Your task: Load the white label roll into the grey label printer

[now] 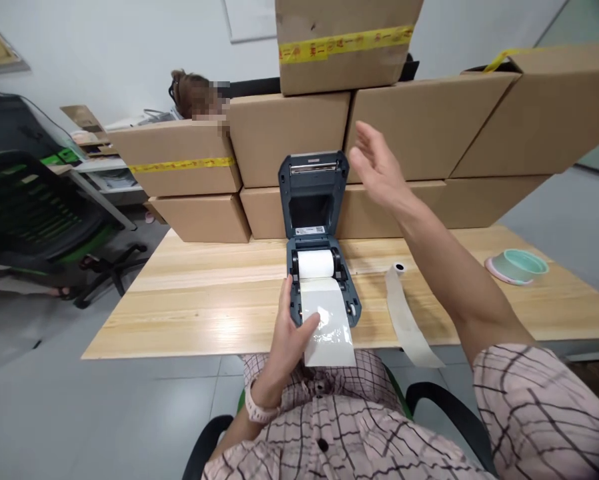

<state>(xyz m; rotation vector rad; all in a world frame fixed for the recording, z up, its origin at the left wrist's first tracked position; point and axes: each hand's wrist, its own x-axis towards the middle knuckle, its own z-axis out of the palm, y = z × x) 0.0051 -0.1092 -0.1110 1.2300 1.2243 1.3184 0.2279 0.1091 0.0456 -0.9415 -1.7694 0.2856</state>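
A dark label printer (pixel 353 303) stands on the table with its lid (pixel 311 187) swung up. Inside sits a white label roll (pixel 315 264). Its strip of labels (pixel 329 337) runs forward over the printer's front and past the table edge. My left hand (pixel 292 337) grips the printer's front left side, fingers along the side and thumb on the strip. Raised to the right of the lid, my right hand (pixel 377 163) is open and holds nothing; its fingers are slightly bent. A small core with a used paper strip (pixel 404 313) lies right of the printer.
Stacked cardboard boxes (pixel 289 137) line the back of the wooden table (pixel 204 293). A mint-green tape roll (pixel 519 265) lies at the right. Behind the boxes, a person's head (pixel 189 93) partly shows. An office chair (pixel 44 213) stands on the left.
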